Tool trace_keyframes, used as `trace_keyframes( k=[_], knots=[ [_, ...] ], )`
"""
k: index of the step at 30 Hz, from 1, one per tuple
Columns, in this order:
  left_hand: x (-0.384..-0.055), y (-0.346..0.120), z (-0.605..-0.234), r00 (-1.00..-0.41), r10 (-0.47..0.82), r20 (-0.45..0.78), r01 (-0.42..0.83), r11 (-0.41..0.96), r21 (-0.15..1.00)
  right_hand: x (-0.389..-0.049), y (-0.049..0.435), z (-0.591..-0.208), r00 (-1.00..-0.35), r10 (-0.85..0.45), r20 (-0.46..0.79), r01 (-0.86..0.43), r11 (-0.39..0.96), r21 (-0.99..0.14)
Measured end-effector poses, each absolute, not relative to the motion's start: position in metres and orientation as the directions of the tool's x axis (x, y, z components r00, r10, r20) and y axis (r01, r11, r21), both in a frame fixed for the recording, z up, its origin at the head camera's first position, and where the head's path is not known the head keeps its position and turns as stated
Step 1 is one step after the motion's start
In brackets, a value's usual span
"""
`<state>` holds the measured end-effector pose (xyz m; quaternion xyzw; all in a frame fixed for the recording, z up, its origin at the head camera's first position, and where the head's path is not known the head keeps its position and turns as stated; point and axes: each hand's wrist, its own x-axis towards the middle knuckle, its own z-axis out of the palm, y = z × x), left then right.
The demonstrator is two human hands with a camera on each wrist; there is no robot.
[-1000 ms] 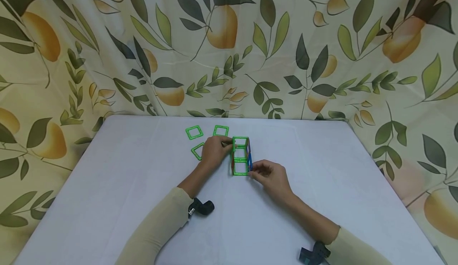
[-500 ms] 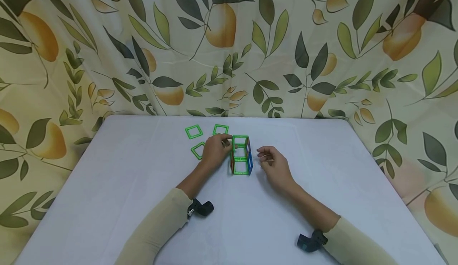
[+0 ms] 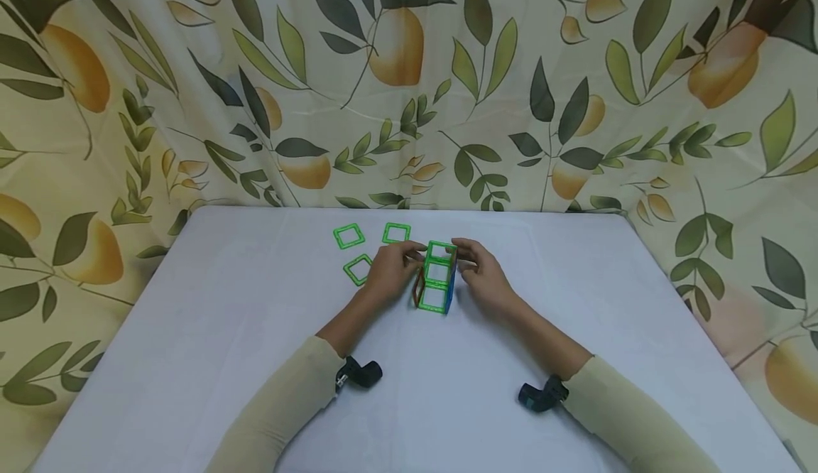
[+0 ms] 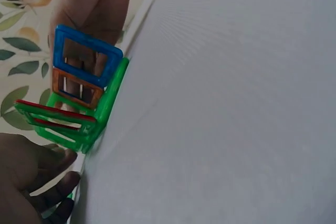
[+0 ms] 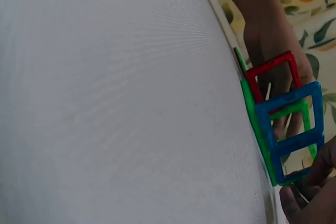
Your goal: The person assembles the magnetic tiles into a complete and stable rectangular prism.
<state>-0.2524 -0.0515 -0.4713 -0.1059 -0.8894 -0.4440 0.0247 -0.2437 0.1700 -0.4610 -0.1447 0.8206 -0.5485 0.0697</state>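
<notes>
A small structure of magnetic tiles (image 3: pixel 436 285) stands on the table, its row of green squares running away from me. Upright blue tiles (image 5: pixel 298 143) line its right side, and a red tile (image 5: pixel 295 69) shows on the left. My left hand (image 3: pixel 387 274) holds the far left corner between thumb and fingers. At the far right end, my right hand (image 3: pixel 491 279) has its thumb and index finger pinching the structure by the blue tile. The structure sits slightly turned. Fingers partly hide its far end.
Three loose green square tiles lie left of and behind my left hand: a far left square (image 3: pixel 351 244), a far middle square (image 3: pixel 397 225) and a nearer square (image 3: pixel 351 277). A white cloth covers the table (image 3: pixel 255 317); a fruit-patterned curtain (image 3: pixel 447 146) hangs behind.
My right hand let go of the near right side, moved back and then forward to the far right end. The structure has turned slightly and shifted right. My left hand stays at its corner.
</notes>
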Motion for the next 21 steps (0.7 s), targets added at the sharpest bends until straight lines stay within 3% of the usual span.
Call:
trace_keyframes(
  k=[7, 13, 21],
  knots=[
    [-0.243, -0.067, -0.470, -0.964, 0.190, 0.187, 0.261, 0.536, 0.803, -0.237, 0.172, -0.462, -0.958, -0.281, 0.062, -0.178, 0.409, -0.895],
    [-0.233, -0.080, -0.462, -0.967, 0.215, 0.135, 0.226, 0.486, 0.844, -0.227, 0.180, -0.464, -0.968, -0.246, 0.053, -0.162, 0.445, -0.881],
    [-0.225, -0.091, -0.454, -0.925, 0.349, 0.151, 0.316, 0.485, 0.815, -0.208, 0.192, -0.465, -0.970, -0.226, 0.091, -0.193, 0.481, -0.855]
  ],
)
